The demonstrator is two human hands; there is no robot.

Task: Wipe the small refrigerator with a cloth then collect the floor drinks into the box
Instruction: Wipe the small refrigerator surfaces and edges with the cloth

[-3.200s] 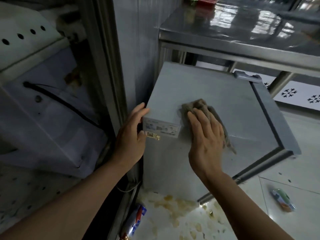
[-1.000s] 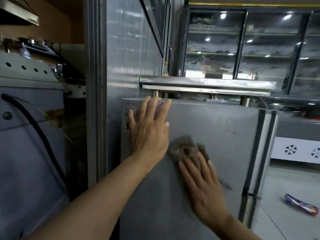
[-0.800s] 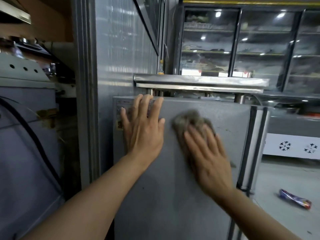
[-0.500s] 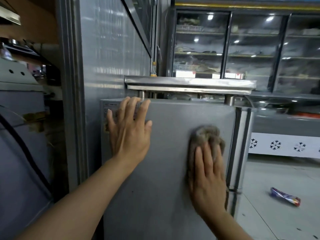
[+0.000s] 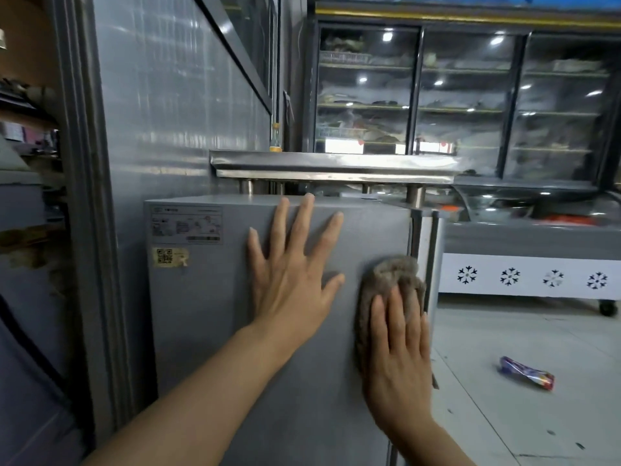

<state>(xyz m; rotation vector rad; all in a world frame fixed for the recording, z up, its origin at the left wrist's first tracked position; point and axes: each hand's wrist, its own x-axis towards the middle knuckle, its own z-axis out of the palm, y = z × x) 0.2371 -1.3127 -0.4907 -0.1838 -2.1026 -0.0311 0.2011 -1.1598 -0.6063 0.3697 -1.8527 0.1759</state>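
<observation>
one upright refrigerator (image 5: 215, 331), cloth (image 5: 391, 274) lengthwise vertical

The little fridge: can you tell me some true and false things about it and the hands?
1. The right hand presses a brown cloth flat against the small refrigerator. True.
2. The left hand holds a bottle. False: it lies flat with spread fingers on the refrigerator's side.
3. A drink packet lies on the floor to the right. True.
4. The cloth is near the refrigerator's left edge. False: it is near the right edge.
5. A QR sticker is on the refrigerator's upper left. True.
</observation>
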